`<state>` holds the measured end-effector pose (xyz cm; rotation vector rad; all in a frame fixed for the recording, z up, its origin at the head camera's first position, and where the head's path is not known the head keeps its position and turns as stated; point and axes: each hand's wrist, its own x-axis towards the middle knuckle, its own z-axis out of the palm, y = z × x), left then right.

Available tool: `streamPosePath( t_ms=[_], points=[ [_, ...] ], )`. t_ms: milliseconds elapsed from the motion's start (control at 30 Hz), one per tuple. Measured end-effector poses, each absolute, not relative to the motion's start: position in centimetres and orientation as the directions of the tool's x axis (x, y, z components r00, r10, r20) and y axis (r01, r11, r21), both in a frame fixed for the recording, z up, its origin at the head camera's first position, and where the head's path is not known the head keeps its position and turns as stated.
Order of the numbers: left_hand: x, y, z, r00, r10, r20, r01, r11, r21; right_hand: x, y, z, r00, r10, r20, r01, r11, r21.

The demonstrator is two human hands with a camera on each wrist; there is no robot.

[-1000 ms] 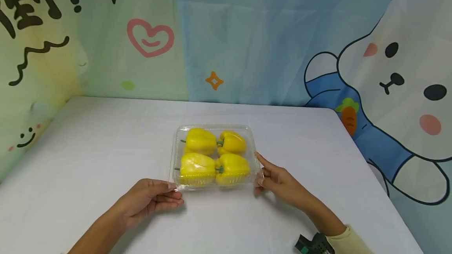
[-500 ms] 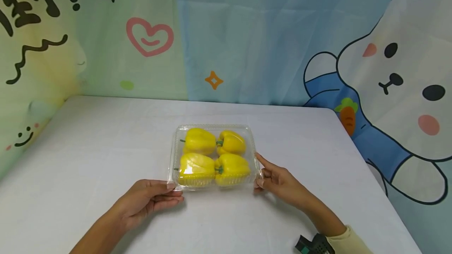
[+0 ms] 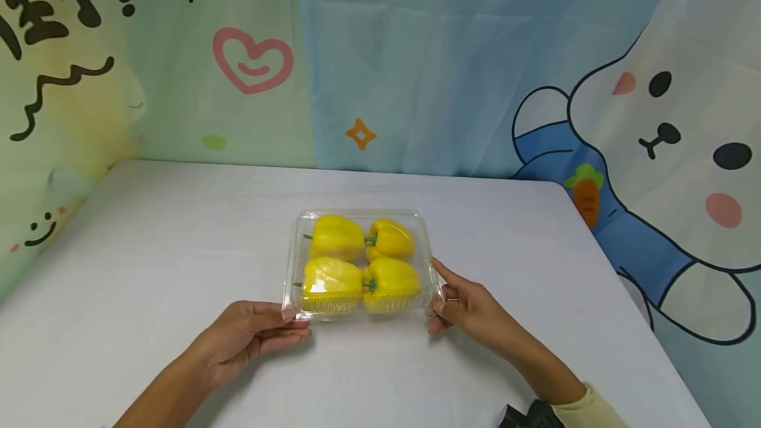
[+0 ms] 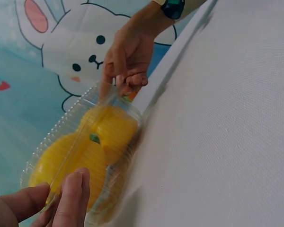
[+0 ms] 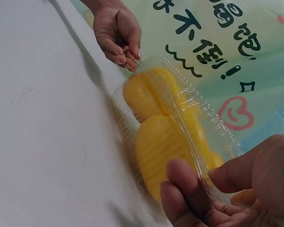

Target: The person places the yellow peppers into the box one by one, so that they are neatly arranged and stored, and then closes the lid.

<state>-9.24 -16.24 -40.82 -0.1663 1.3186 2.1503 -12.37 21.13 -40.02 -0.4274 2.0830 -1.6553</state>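
Note:
A clear plastic clamshell box [image 3: 422, 236] with a ribbed rim is in the middle of the white table, its lid shut over several yellow bell peppers [image 3: 333, 276] with green stems. My left hand [image 3: 252, 335] pinches the near left corner of its rim, thumb on top and fingers beneath. At the near right corner my right hand [image 3: 472, 312] grips the rim, its index finger stretched along the side. Both wrist views show thumb and fingers closing on the flange; in the right wrist view the right fingers [image 5: 184, 189] curl under it.
The white table [image 3: 178, 230] spreads around the box. Behind it hangs a printed cloth backdrop [image 3: 416, 71] with a rabbit and a heart. A dark device [image 3: 532, 415] sits at the right wrist, beside a pale yellow sleeve [image 3: 585, 408].
Hands and box stay almost in place. The right hand's lower fingers shift slightly at the rim, and the dark device at the right wrist sits a little lower in view.

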Motion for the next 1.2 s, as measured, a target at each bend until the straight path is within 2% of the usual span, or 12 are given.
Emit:
streamPosePath(
  t_ms=[333, 733, 1200],
  points=[
    [-8.9, -15.8, -40.9, -0.834, 0.377, -0.403, -0.525, -0.316, 0.79, -12.4, 21.3, -40.4, -0.857, -0.504, -0.104, -0.037, 0.262, -0.964],
    [-9.0, -16.6, -41.3, -0.81, 0.413, -0.416, -0.548, -0.285, 0.786, -13.0, 21.4, -40.6, -0.829, -0.548, -0.117, -0.041, 0.267, -0.963],
    [-9.3, -16.5, -41.8, -0.812, 0.435, -0.39, -0.534, -0.282, 0.797, -13.5, 22.0, -40.8, -0.819, -0.545, -0.18, 0.038, 0.262, -0.964]
  ],
)
